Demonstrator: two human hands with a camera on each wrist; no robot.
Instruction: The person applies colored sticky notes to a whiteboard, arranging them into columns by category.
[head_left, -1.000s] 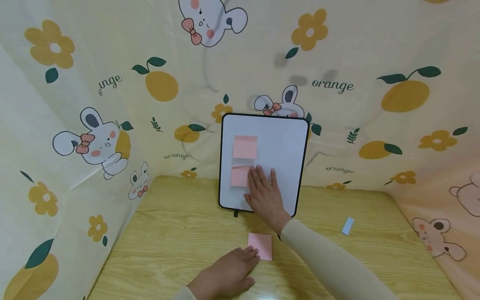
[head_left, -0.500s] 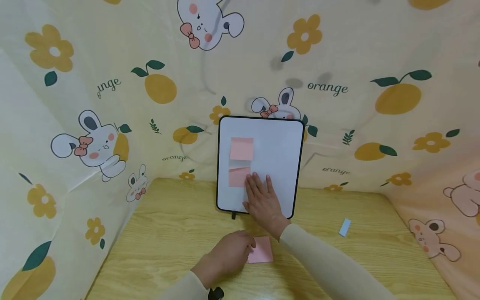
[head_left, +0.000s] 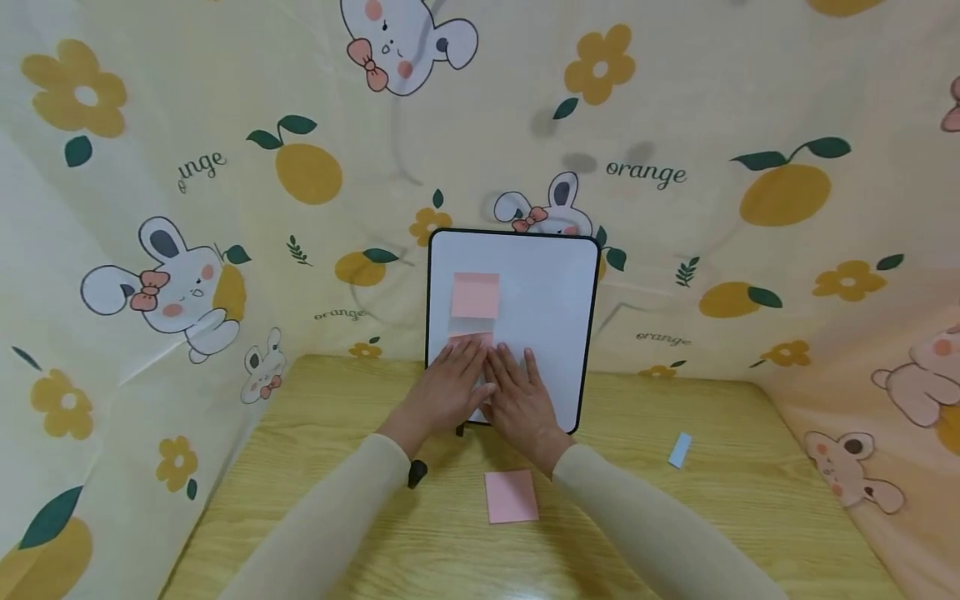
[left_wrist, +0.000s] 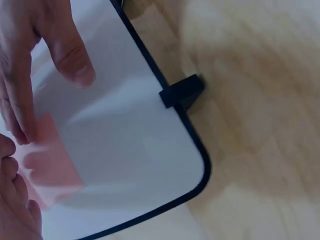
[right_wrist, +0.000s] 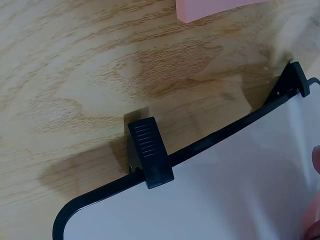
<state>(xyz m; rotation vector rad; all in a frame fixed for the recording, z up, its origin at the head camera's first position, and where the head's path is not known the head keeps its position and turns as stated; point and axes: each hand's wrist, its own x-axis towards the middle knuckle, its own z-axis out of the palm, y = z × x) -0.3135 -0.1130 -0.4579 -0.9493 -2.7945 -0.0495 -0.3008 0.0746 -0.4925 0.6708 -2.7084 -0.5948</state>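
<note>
A white board (head_left: pixel 551 300) with a black rim leans upright against the back. Two pink sticky notes cling to its left side, the upper note (head_left: pixel 476 296) bare and the lower note (left_wrist: pixel 55 165) mostly covered by fingers in the head view. My left hand (head_left: pixel 442 385) lies over the lower note with straight fingers. Beside it, my right hand (head_left: pixel 519 402) rests flat on the board, fingertips at the note's right edge. The two hands overlap at the left thumb. On the table in front lies a pink sticky-note pad (head_left: pixel 512 497).
A small light-blue strip (head_left: pixel 679 450) lies on the wooden table (head_left: pixel 637 500) to the right. Black clip feet (right_wrist: pixel 150 152) hold the board's bottom edge. Printed cloth (head_left: pixel 660 83) with rabbits and oranges walls in the back and sides.
My left hand has lifted off the pad on the table and moved up onto the lower note. The right hand has stayed on the board. The head view has shifted slightly.
</note>
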